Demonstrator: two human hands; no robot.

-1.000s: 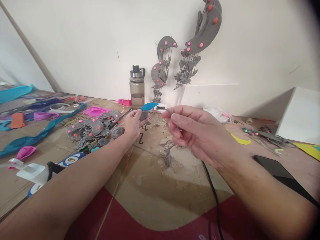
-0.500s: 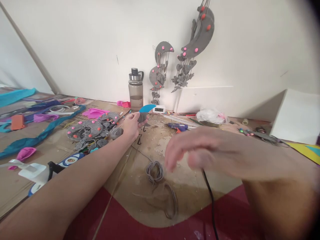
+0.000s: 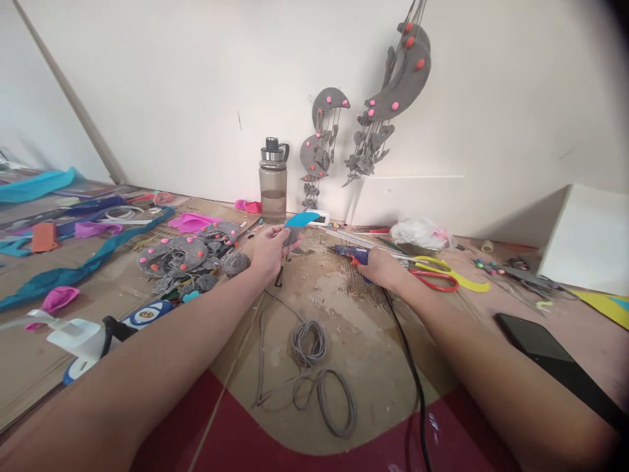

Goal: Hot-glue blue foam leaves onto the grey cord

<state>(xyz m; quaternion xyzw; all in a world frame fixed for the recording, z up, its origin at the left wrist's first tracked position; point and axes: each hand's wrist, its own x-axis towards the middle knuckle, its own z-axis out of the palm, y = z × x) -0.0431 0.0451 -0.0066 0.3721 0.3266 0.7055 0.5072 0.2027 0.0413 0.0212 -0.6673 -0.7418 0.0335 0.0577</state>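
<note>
My left hand (image 3: pixel 268 254) is closed on a curved felt piece (image 3: pixel 303 221), bright blue on its upper side with grey below. It holds the piece up in front of the small white digital clock (image 3: pixel 322 217). My right hand (image 3: pixel 384 267) is wrapped round the handle of a blue glue gun (image 3: pixel 350 252) with an orange trigger, its nozzle toward the left. The gun's black cable (image 3: pixel 410 354) runs down to the front edge. Grey cord (image 3: pixel 309 343) lies in loose coils on the cardboard between my arms.
Left of my left hand are grey felt moons with pink dots (image 3: pixel 181 252) and a grey yarn ball (image 3: pixel 234 263). A water bottle (image 3: pixel 273 183) stands by the wall, where grey crescent mobiles (image 3: pixel 405 78) hang. Scissors (image 3: pixel 437 280) and a black phone (image 3: pixel 545 347) lie at right.
My right hand has moved from a blurred reach above the cardboard to a grip on the glue gun. My left hand keeps hold of the felt piece. The view has shifted slightly.
</note>
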